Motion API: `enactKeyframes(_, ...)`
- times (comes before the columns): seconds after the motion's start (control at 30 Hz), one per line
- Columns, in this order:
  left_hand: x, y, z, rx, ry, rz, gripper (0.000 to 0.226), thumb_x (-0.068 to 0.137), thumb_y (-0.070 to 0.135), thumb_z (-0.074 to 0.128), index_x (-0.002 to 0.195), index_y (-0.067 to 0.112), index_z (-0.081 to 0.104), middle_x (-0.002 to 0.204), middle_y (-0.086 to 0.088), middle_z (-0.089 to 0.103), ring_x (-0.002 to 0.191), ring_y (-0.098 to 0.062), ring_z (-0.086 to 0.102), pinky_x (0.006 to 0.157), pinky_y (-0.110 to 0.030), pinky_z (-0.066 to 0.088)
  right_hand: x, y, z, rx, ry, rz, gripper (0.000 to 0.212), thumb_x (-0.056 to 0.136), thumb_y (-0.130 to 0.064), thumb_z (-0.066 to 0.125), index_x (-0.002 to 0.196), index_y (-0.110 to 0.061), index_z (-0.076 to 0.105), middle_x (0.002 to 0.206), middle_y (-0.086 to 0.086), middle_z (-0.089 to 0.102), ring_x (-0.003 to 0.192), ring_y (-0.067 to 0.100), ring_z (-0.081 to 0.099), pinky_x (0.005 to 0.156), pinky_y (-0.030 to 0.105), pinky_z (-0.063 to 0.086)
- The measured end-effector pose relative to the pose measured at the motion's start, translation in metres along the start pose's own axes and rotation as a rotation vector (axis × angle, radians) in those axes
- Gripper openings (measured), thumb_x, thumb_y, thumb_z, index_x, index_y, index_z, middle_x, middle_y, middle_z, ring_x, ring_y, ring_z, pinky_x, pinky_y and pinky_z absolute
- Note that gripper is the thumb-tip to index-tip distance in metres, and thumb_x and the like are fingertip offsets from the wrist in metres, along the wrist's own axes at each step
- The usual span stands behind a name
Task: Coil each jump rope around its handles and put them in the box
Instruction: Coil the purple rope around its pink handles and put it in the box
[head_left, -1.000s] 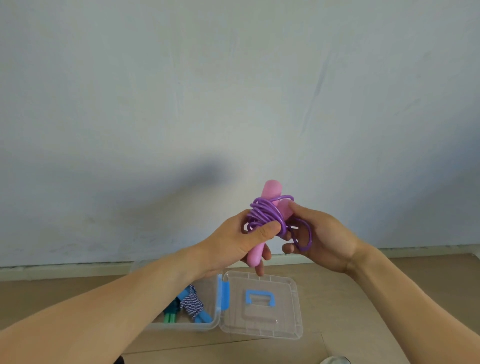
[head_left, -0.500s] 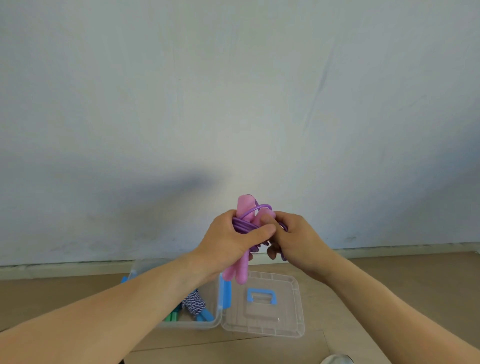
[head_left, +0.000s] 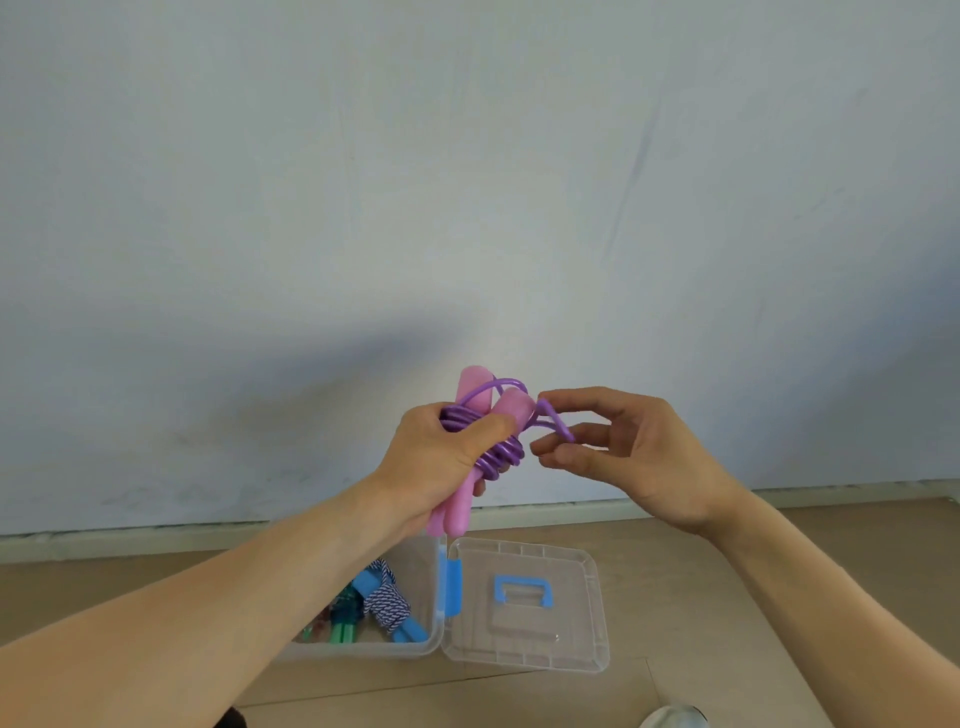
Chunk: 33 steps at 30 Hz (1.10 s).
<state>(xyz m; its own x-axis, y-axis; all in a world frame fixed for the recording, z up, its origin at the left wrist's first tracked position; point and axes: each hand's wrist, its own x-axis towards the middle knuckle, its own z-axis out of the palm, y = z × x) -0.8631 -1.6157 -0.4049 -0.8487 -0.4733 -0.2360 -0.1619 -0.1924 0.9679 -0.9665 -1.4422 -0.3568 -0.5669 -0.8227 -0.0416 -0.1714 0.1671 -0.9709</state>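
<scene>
Above the open box (head_left: 363, 649), the 2 pink handles (head_left: 480, 410) wrapped in purple rope (head_left: 501, 457) are gripped by the left hand (head_left: 441, 467), while a rope loop (head_left: 553, 423) is pinched by the right hand (head_left: 623, 457).

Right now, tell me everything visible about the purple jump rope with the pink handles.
The jump rope has two smooth pink handles, seemingly plastic or foam, held side by side, tilted, above the open clear box. Glossy purple cord is coiled round their middle. The left hand grips the bundle; the right hand pinches a loose cord loop beside it.
</scene>
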Motion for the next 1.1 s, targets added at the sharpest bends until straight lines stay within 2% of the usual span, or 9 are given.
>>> enactKeyframes(0.07, -0.002, -0.003, 0.002, 0.033, -0.015, -0.022, 0.035, 0.082, 0.037, 0.076, 0.096, 0.006, 0.070, 0.078, -0.014, 0.074, 0.059, -0.018, 0.065, 0.057, -0.031, 0.053, 0.000, -0.001, 0.003, -0.106, 0.010, -0.017, 0.036, 0.083, -0.003, 0.074, 0.116, -0.015, 0.067, 0.094, 0.006, 0.077, 0.091, 0.021, 0.074, 0.083, 0.028, 0.058)
enactKeyframes(0.13, -0.004, -0.005, 0.004, 0.109, -0.026, -0.008, 0.034, 0.081, 0.039, 0.077, 0.092, 0.007, 0.071, 0.077, -0.013, 0.074, 0.060, -0.020, 0.067, 0.057, -0.031, 0.055, 0.002, -0.001, 0.005, -0.173, 0.086, -0.026, 0.029, 0.078, -0.011, 0.080, 0.105, -0.016, 0.071, 0.091, 0.000, 0.077, 0.077, 0.021, 0.074, 0.074, 0.032, 0.061)
enactKeyframes(0.23, -0.007, -0.006, 0.007, 0.227, -0.038, 0.078, 0.018, 0.083, 0.026, 0.077, 0.090, 0.011, 0.070, 0.072, -0.006, 0.075, 0.061, -0.017, 0.070, 0.056, -0.027, 0.057, 0.003, 0.002, 0.006, -0.244, 0.149, -0.042, 0.031, 0.066, -0.023, 0.087, 0.094, -0.019, 0.074, 0.091, -0.003, 0.073, 0.058, 0.021, 0.066, 0.056, 0.032, 0.057)
enactKeyframes(0.3, -0.009, -0.006, 0.008, 0.285, -0.026, 0.137, 0.017, 0.081, 0.023, 0.079, 0.092, 0.013, 0.068, 0.070, -0.001, 0.074, 0.059, -0.012, 0.070, 0.053, -0.022, 0.054, 0.005, 0.005, 0.006, -0.256, 0.153, -0.062, 0.035, 0.062, -0.026, 0.088, 0.094, -0.024, 0.074, 0.089, -0.004, 0.071, 0.054, 0.019, 0.061, 0.053, 0.028, 0.052)
enactKeyframes(0.5, -0.012, -0.008, 0.006, 0.513, 0.076, 0.286, 0.046, 0.070, 0.041, 0.085, 0.103, 0.022, 0.060, 0.087, 0.008, 0.066, 0.073, -0.010, 0.065, 0.060, -0.013, 0.050, 0.011, 0.017, 0.010, -0.148, 0.161, -0.119, 0.036, 0.053, -0.020, 0.091, 0.088, -0.020, 0.079, 0.089, 0.002, 0.064, 0.063, 0.014, 0.048, 0.064, 0.021, 0.045)
enactKeyframes(0.6, -0.015, -0.008, 0.006, 0.582, 0.070, 0.380, 0.050, 0.071, 0.041, 0.084, 0.107, 0.025, 0.054, 0.094, 0.012, 0.058, 0.079, -0.008, 0.060, 0.061, -0.005, 0.045, 0.013, 0.021, 0.011, -0.007, 0.191, -0.051, 0.028, 0.051, -0.015, 0.090, 0.077, -0.016, 0.079, 0.084, 0.009, 0.057, 0.069, 0.019, 0.048, 0.055, 0.025, 0.042)
enactKeyframes(0.7, -0.015, -0.010, 0.005, 0.648, 0.076, 0.447, 0.055, 0.073, 0.047, 0.081, 0.114, 0.026, 0.051, 0.099, 0.011, 0.056, 0.082, -0.011, 0.059, 0.061, -0.007, 0.046, 0.015, 0.023, 0.015, 0.041, 0.221, -0.012, 0.025, 0.053, -0.012, 0.089, 0.074, -0.008, 0.077, 0.082, 0.017, 0.061, 0.067, 0.020, 0.052, 0.047, 0.030, 0.044)
enactKeyframes(0.9, -0.014, -0.011, 0.003, 0.590, 0.113, 0.444, 0.054, 0.074, 0.047, 0.081, 0.114, 0.026, 0.051, 0.098, 0.012, 0.057, 0.081, -0.009, 0.060, 0.062, -0.005, 0.046, 0.015, 0.017, 0.023, 0.008, 0.308, 0.060, 0.021, 0.062, -0.016, 0.087, 0.079, -0.010, 0.078, 0.077, 0.005, 0.076, 0.071, 0.018, 0.071, 0.063, 0.034, 0.060)
enactKeyframes(1.1, -0.014, -0.013, 0.003, 0.673, 0.124, 0.477, 0.055, 0.075, 0.047, 0.079, 0.116, 0.025, 0.051, 0.100, 0.009, 0.056, 0.081, -0.009, 0.058, 0.063, -0.009, 0.047, 0.015, 0.013, 0.025, -0.046, 0.383, 0.145, 0.025, 0.060, -0.012, 0.092, 0.079, -0.008, 0.076, 0.075, 0.007, 0.076, 0.066, 0.027, 0.073, 0.069, 0.040, 0.062)
